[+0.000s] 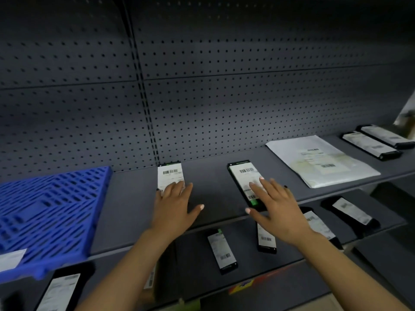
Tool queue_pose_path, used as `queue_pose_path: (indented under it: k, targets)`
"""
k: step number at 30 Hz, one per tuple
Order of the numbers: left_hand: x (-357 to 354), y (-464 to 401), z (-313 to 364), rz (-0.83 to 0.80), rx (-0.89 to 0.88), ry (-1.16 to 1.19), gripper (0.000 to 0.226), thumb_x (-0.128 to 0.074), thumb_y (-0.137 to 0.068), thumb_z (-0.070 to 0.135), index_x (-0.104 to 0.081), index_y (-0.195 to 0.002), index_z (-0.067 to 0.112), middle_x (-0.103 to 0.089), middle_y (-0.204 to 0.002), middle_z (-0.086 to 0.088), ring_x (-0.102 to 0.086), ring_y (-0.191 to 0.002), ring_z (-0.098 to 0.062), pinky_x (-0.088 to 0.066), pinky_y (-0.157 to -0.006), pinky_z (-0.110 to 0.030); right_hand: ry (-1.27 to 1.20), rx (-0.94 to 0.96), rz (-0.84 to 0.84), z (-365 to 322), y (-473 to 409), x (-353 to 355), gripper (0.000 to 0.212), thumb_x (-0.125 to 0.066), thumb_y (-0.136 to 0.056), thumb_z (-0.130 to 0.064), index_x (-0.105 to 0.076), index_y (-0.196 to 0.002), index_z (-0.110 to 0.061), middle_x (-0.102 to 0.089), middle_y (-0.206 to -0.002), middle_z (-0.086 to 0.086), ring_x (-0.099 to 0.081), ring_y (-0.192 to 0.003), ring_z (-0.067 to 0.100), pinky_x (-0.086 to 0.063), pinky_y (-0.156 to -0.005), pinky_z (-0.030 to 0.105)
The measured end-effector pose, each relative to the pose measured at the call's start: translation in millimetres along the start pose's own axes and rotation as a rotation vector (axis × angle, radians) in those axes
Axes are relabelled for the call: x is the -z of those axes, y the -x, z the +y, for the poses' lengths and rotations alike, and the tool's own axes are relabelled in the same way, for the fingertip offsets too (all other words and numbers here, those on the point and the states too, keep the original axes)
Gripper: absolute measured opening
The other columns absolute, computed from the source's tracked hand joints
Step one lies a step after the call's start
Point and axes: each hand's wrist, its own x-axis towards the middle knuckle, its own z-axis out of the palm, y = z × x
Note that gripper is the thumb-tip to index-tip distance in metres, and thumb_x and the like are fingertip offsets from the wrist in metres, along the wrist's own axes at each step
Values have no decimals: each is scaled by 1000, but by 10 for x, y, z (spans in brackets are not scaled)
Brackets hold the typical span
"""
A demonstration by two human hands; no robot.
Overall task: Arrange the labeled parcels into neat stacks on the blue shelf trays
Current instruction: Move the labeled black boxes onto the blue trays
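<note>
A blue slatted tray (51,209) lies at the left end of the grey upper shelf (132,198). Two small black parcels with white barcode labels lie flat on that shelf. My left hand (174,204) rests with straight fingers on the near end of the left parcel (170,175). Over the near half of the right parcel (243,178) my right hand (277,206) is spread flat, fingers on its label. A large white mailer bag (323,160) lies further right, and two more black parcels (377,141) sit at the far right.
The lower shelf (292,257) carries several more labeled black parcels, one (222,251) below my hands and another (350,211) to the right. A grey pegboard back wall (202,97) closes the shelf behind. A labeled parcel (58,290) lies at bottom left.
</note>
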Motion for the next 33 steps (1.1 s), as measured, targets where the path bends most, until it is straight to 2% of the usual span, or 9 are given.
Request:
queue_pose_path:
  k: [3, 6, 8, 11, 14, 17, 24, 33]
  targets:
    - [-134, -171, -45, -89, 102, -89, 72, -33, -89, 67, -21, -149, 29, -18, -156, 1, -13, -143, -22, -14, -111, -54, 2, -30, -102, 87, -118, -86, 88, -9, -72, -78, -16, -149, -37, -8, -159, -2, 1, -147, 24, -7, -116, 51]
    - [-224, -223, -95, -112, 145, -64, 67, -36, -92, 61, -20, -149, 30, -16, -157, 0, -11, -143, -22, -19, -110, -55, -5, -30, -156, 135, -187, -169, 88, -4, -69, -78, -9, -149, -41, 0, -160, -5, 8, -146, 21, -6, -116, 48]
    - [-253, -206, -103, -82, 141, -47, 60, -37, -95, 52, -22, -148, 30, -18, -156, -1, -11, -142, -22, -26, -108, -51, -26, -18, -172, 151, -191, -226, 85, -4, -71, -74, -10, -149, -40, -2, -160, -5, 6, -146, 22, -12, -116, 46]
    - [-255, -142, -106, -26, 132, -17, 52, -41, -96, 42, -29, -146, 33, -24, -154, 1, -14, -142, -23, -28, -104, -48, -99, 12, -144, 155, -161, -269, 76, -15, -79, -66, -25, -147, -34, -17, -158, -1, -2, -146, 27, -29, -111, 48]
    - [-210, -17, -146, 42, 93, -20, 47, -43, -94, 41, -43, -140, 30, -39, -147, -1, -30, -137, -26, -36, -97, -50, -119, 45, -107, 168, -149, -300, 62, -33, -87, -54, -42, -141, -27, -35, -151, 5, -18, -143, 36, -41, -100, 56]
    - [-91, 197, -218, 105, 59, -31, 51, -35, -88, 46, -52, -132, 28, -51, -138, -1, -43, -128, -27, -45, -87, -48, -125, 108, -24, 115, -147, -317, 55, -37, -88, -48, -48, -135, -23, -47, -142, 9, -35, -136, 38, -48, -89, 57]
    - [302, 823, -622, 238, 23, -6, 51, -38, -89, 45, -49, -135, 26, -47, -140, 0, -39, -130, -23, -43, -91, -46, -215, 288, 187, -408, -125, -295, 51, -42, -91, -39, -47, -137, -18, -47, -142, 10, -35, -137, 34, -47, -94, 52]
    - [844, 1477, -1630, 344, 61, 47, 49, -41, -91, 44, -51, -135, 25, -47, -140, 1, -40, -128, -24, -43, -96, -49, -364, 440, 265, -1729, -159, -253, 52, -43, -92, -40, -40, -141, -23, -41, -147, 5, -30, -140, 27, -41, -101, 48]
